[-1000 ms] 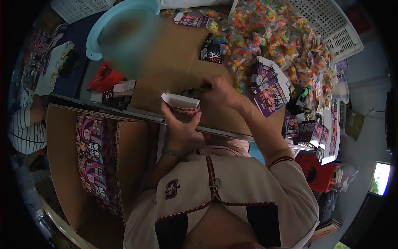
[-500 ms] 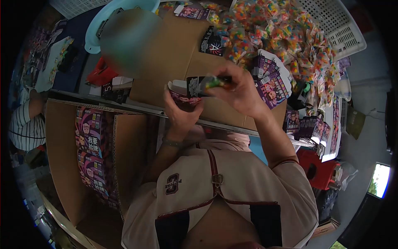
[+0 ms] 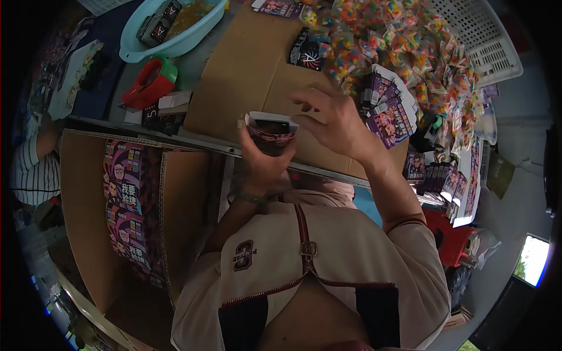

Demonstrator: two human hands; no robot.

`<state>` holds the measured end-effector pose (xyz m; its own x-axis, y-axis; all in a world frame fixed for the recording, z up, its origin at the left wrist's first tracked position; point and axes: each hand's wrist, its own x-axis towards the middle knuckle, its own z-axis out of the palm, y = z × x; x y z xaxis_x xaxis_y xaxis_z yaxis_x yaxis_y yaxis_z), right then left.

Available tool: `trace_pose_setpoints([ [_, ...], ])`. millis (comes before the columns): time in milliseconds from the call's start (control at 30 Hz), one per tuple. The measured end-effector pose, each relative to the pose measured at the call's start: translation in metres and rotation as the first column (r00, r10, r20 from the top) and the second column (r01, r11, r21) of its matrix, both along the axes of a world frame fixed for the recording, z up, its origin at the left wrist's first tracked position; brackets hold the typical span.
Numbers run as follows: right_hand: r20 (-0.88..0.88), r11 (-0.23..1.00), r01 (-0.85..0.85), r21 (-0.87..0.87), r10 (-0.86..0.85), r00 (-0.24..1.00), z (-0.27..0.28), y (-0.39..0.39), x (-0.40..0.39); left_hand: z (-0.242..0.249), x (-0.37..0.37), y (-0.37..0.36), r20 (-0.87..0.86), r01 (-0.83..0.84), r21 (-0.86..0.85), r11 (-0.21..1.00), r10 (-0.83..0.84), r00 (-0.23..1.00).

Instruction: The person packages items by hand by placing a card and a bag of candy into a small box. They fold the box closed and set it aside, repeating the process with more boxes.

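My left hand (image 3: 266,161) is wrapped round a small purple printed box (image 3: 268,136). The box's white top flap is raised, and a black item (image 3: 274,125) shows inside its mouth. Just right of the box hovers my right hand (image 3: 333,117), fingers bent and apart, with nothing visible in them. Beyond that hand, flat purple cartons (image 3: 389,120) lie fanned out beside a heap of clear bags of colourful candy (image 3: 404,50). A black printed packet (image 3: 307,51) rests on the cardboard sheet (image 3: 234,76).
At the back left stands a blue basin (image 3: 132,54) holding black packets. A red and green tape dispenser (image 3: 149,82) sits nearer. Below the table's left edge, a large carton (image 3: 82,222) holds purple boxes (image 3: 124,175). A white basket (image 3: 497,64) is at the far right.
The black packet and candy bag have left my right hand, and something black now sits in the box. My right hand has opened. A blurred shape over the basin is gone.
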<state>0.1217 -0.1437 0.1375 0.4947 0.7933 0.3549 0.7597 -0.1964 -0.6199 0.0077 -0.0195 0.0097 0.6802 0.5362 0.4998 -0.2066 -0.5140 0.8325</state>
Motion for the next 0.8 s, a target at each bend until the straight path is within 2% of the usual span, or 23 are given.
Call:
trace_pose_setpoints([
  [67, -0.13, 0.977, 0.204, 0.058, -0.196, 0.972, -0.012, -0.013, -0.009, -0.007, 0.001, 0.001, 0.06, 0.043, -0.104, 0.994, -0.037, 0.998],
  [100, -0.136, 0.978, 0.201, 0.054, -0.193, 0.972, -0.018, -0.015, -0.016, -0.007, 0.001, 0.001, 0.052, 0.039, -0.107, 0.993, -0.033, 0.998],
  [167, -0.048, 0.949, 0.264, 0.174, -0.26, 0.964, -0.03, -0.017, -0.029, -0.005, -0.001, 0.002, 0.058, 0.04, -0.039, 0.998, -0.038, 0.998],
  [300, 0.029, 0.951, 0.246, 0.189, -0.256, 0.966, -0.064, -0.012, -0.046, -0.017, -0.004, 0.01, 0.119, 0.103, 0.021, 0.994, -0.105, 0.987],
  [367, -0.055, 0.951, 0.229, 0.209, -0.222, 0.973, -0.076, -0.014, -0.051, -0.006, 0.001, 0.025, 0.305, 0.025, 0.334, 0.942, -0.133, 0.943],
  [400, -0.062, 0.95, 0.23, 0.21, -0.222, 0.973, -0.077, -0.015, -0.049, -0.004, -0.004, 0.036, 0.299, 0.027, 0.337, 0.941, -0.134, 0.945],
  [467, -0.172, 0.955, 0.134, 0.264, -0.09, 0.981, -0.077, -0.019, -0.037, 0.001, -0.015, 0.055, 0.191, 0.132, 0.497, 0.858, -0.256, 0.948],
  [600, -0.109, 0.978, 0.085, 0.191, -0.065, 0.992, -0.059, -0.019, -0.03, 0.032, -0.014, 0.057, 0.198, 0.157, 0.495, 0.854, -0.287, 0.937],
  [667, -0.08, 0.975, 0.086, 0.207, -0.071, 0.994, -0.065, -0.016, -0.031, 0.037, -0.014, 0.055, 0.129, 0.317, 0.22, 0.922, -0.35, 0.928],
  [700, -0.078, 0.974, 0.094, 0.208, -0.079, 0.994, -0.067, -0.016, -0.032, 0.039, -0.015, 0.057, 0.13, 0.324, 0.221, 0.92, -0.358, 0.925],
  [767, -0.151, 0.974, 0.167, 0.154, -0.144, 0.978, -0.07, -0.018, -0.035, 0.042, -0.019, 0.064, 0.019, 0.443, -0.04, 0.896, -0.443, 0.896],
  [800, -0.153, 0.973, 0.172, 0.153, -0.148, 0.977, -0.069, -0.019, -0.035, 0.039, -0.018, 0.064, 0.016, 0.447, -0.041, 0.894, -0.447, 0.894],
])
